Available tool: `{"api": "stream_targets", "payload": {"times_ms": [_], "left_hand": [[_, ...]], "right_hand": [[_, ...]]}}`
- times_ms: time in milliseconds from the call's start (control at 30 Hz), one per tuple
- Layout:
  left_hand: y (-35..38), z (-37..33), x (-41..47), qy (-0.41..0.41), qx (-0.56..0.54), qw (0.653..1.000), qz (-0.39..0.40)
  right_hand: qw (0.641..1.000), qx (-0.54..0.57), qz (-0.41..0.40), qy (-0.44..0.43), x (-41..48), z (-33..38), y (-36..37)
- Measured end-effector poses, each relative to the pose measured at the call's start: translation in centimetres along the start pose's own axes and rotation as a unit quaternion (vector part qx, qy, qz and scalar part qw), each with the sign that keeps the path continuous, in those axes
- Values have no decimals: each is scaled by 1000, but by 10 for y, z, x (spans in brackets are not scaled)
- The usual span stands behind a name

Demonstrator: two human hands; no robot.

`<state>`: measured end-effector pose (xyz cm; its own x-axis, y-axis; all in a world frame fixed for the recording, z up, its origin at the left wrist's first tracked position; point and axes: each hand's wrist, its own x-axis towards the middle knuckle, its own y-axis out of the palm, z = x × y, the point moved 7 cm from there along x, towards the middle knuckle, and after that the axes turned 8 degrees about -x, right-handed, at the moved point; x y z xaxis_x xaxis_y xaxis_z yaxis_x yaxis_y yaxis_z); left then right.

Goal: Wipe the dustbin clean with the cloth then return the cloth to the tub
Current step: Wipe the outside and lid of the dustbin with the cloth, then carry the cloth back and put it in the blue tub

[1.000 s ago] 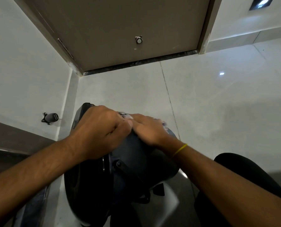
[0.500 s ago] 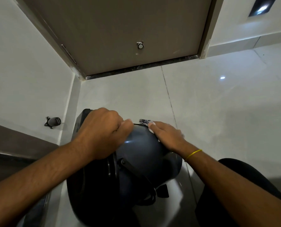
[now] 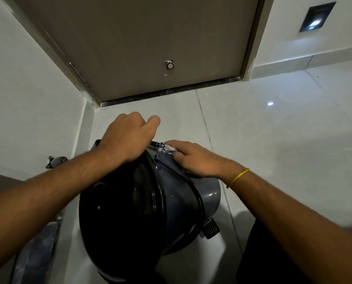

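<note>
A dark grey-blue pedal dustbin [image 3: 210, 193] with a glossy black lid [image 3: 117, 212] lies tilted on the floor below me. My left hand [image 3: 128, 138] is curled over its far upper edge, gripping it. My right hand [image 3: 193, 158] presses a blue-and-white patterned cloth [image 3: 162, 147] against the bin's grey side near that same edge; only a small corner of the cloth shows beyond my fingers. The bin's black foot pedal [image 3: 211, 228] sticks out at the lower right. No tub is in view.
A closed brown door [image 3: 150, 42] stands ahead, with a door stopper [image 3: 170, 64] low on it. A white wall [image 3: 27, 99] with a second stopper [image 3: 55, 160] runs on the left. Glossy tiled floor [image 3: 273, 130] stretches right. My dark-clad knee [image 3: 253, 253] is at lower right.
The bin has rolled so more of its black lid faces me. My left hand has shifted further over its far edge, and my right hand with the cloth has slid along the grey side.
</note>
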<state>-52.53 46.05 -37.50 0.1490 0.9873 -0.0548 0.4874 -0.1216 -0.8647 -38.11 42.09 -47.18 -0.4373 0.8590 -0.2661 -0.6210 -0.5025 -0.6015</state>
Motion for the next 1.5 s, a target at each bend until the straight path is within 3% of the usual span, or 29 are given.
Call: {"api": "stream_targets", "payload": {"times_ms": [233, 433, 633, 800, 867, 933, 1000, 1067, 1200, 1300, 1500], "left_hand": [[10, 22, 77, -83, -21, 996, 28], [4, 73, 139, -218, -142, 966, -2], [-8, 119, 191, -265, -212, 940, -35], [-8, 133, 204, -297, -179, 938, -28], [-22, 115, 194, -233, -120, 964, -52], [-37, 73, 184, -86, -178, 979, -56], [-62, 22, 172, 83, -208, 974, -43], [-96, -20, 166, 185, -150, 970, -45], [-168, -81, 160, 171, 63, 983, -19], [-226, -132, 145, 169, 183, 968, -21], [-371, -268, 96, 207, 252, 945, -38]], "right_hand": [[994, -84, -63, 10, 29, -16, -42], [969, -65, -236, 31, 57, -20, -118], [920, -91, -381, -13, 71, 14, -184], [921, -114, -368, -54, 88, 54, -189], [937, -132, -319, -58, 101, 73, -185], [949, -164, -263, -53, 112, 91, -182], [957, -193, -210, -46, 116, 108, -186], [962, -215, -166, -34, 112, 128, -198], [961, -223, -154, -51, 80, 191, -248], [955, -248, -152, -63, 50, 240, -294], [931, -322, -162, -63, -44, 351, -402]]}}
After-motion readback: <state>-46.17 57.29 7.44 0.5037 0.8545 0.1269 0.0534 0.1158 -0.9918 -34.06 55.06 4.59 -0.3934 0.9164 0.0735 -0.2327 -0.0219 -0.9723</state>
